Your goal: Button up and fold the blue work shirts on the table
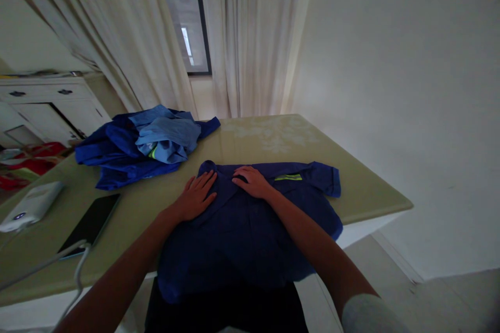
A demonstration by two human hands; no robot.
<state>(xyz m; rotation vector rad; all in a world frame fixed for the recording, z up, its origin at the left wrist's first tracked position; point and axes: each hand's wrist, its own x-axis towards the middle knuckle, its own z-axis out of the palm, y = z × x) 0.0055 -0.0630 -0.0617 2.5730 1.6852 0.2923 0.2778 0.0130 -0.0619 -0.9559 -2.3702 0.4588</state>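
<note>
A dark blue work shirt (250, 229) with a yellow-green reflective strip (288, 177) lies spread on the table, its lower part hanging over the front edge toward my body. My left hand (197, 195) rests flat on the shirt's upper left part, near the collar, fingers spread. My right hand (253, 181) lies on the cloth by the upper edge, to the right of the left hand, with its fingers stretched out. One short sleeve (327, 179) points right. Neither hand grips anything that I can see.
A heap of blue garments (125, 148) with a lighter blue one (167, 135) on top sits at the table's back left. A black phone (91, 221), a white power bank (33, 207) and a white cable (78, 270) are at the left. A wall (390, 88) stands right.
</note>
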